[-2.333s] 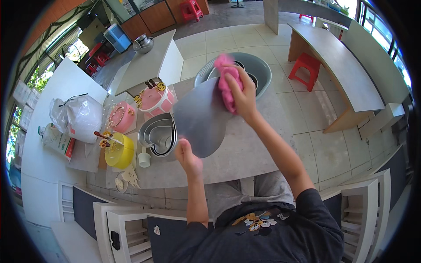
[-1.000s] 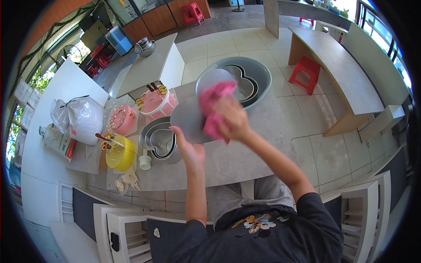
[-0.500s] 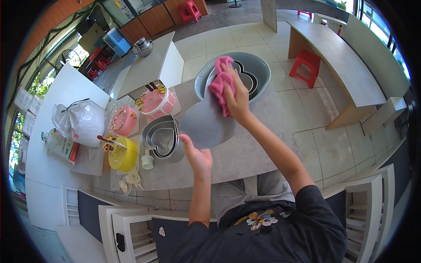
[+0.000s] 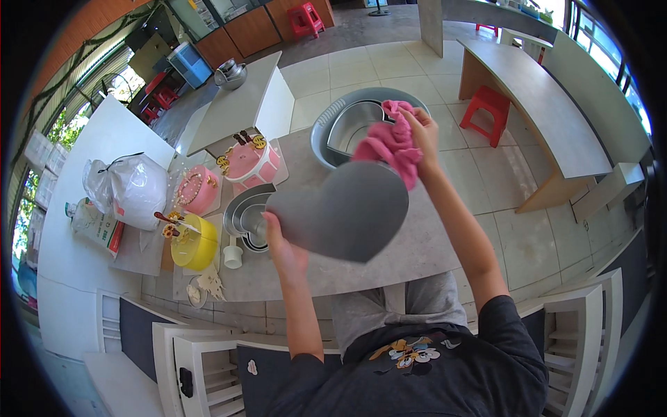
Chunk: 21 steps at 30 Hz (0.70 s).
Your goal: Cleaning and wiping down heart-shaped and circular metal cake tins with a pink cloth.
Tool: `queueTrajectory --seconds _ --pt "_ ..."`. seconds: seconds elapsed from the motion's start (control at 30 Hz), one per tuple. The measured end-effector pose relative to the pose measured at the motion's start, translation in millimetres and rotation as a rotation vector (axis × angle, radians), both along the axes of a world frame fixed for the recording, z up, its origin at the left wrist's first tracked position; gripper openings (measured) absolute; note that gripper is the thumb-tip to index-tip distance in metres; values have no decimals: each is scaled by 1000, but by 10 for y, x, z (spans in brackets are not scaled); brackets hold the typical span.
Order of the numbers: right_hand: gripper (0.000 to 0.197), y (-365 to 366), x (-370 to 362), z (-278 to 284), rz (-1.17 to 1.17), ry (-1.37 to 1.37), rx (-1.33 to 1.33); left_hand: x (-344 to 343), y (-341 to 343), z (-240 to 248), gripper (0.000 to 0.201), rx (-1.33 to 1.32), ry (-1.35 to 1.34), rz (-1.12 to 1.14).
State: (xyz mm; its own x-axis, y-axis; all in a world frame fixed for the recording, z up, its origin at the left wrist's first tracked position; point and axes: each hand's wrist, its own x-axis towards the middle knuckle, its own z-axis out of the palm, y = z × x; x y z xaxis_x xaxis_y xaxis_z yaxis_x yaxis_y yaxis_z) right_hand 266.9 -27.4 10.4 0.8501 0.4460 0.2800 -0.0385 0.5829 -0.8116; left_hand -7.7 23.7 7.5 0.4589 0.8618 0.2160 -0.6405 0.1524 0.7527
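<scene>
Gold currency signs (image 4: 259, 142) on the larger pink cake (image 4: 243, 163), seemingly illegible small print (image 4: 114, 237) on a white-and-red bag (image 4: 94, 225)

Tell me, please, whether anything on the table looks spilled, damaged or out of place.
Nothing looks plainly spilled or damaged; the grey, heart-shaped metal pan in the left hand shows no clear dent. A cream, ragged-edged item of unclear material looks oddly stray, lying near the front edge of the grey table.

I look through 1 head-worn fisheye, the left of 2, facing down and forward from above the dark shirt (image 4: 445, 368); the left hand (image 4: 287, 257), right hand (image 4: 422, 137) and grey table (image 4: 424, 233) sit close, the tiled floor (image 4: 396, 61) farther off, curving toward the view's edge.
</scene>
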Motion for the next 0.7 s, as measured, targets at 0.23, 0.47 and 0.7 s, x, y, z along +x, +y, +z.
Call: queueTrajectory --seconds 0.23,0.47,0.7 --pt "23 -675 -498 547 572 -769 -474 -88 216 -89 41 355 582 230" --pt "14 -683 32 406 488 -656 -829 184 237 -70 39 231 363 -53" --pt "20 -123 1180 -111 253 -201 -696 -209 221 -1032 39 82 504 -131"
